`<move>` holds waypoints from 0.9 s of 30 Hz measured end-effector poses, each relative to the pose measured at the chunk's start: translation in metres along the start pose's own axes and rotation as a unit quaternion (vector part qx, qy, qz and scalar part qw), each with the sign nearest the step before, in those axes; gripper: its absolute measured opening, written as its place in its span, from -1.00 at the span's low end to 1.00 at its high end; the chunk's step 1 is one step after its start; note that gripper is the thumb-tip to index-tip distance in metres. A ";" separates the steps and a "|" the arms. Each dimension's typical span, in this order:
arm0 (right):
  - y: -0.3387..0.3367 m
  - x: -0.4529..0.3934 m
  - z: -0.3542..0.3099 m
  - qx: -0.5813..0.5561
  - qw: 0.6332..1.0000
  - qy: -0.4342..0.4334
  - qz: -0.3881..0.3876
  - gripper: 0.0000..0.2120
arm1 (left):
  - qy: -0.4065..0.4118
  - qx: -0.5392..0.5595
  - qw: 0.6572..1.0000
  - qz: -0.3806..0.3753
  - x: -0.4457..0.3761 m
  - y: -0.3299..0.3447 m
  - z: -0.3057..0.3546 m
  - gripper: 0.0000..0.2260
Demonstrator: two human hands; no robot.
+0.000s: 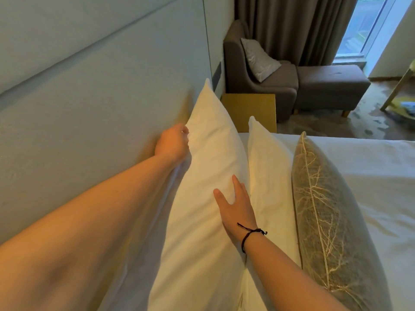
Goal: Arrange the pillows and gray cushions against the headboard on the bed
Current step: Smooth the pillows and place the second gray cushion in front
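Against the headboard (94, 104), two pillows (211, 153), gray cushion (325, 209), both hands on the rear pillow.

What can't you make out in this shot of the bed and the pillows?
Head view only:
- Left hand fingers: tucked behind the back pillow, grip unclear.
- Front pillow: lower part behind the right hand and arm.
- Gray cushion: bottom cut off by the frame edge.

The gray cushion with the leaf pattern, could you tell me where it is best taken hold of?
Probably by its top seam, from above: the gray cushion stands on edge, its narrow upper edge free, while one face leans on the white pillow and the other faces the open bed.
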State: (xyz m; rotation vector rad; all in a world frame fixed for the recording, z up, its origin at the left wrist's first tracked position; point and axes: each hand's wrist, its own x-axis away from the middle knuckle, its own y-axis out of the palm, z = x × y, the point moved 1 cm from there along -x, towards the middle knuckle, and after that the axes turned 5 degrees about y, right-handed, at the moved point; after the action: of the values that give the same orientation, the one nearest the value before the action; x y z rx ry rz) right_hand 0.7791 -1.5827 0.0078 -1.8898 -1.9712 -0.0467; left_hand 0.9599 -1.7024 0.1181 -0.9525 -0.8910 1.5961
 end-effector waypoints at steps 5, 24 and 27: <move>0.011 0.004 0.001 -0.019 1.000 -0.002 -0.002 -0.25 | 0.221 -0.333 0.916 0.004 -0.023 -0.020 0.002 -0.80; 0.015 0.087 0.021 0.055 0.996 0.010 -0.070 -0.18 | -0.014 -0.141 0.989 -0.052 0.257 -0.056 -0.043 -0.78; 0.017 0.104 0.021 0.067 0.994 0.004 -0.086 -0.19 | -0.010 -0.144 0.979 -0.148 0.331 -0.077 -0.048 -0.66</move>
State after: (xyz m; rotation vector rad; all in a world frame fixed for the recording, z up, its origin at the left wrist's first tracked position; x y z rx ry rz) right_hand 0.7902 -1.4762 0.0160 -1.6310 -2.0719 0.0296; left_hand 0.9818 -1.3595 0.1199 -0.9512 -1.2398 1.2466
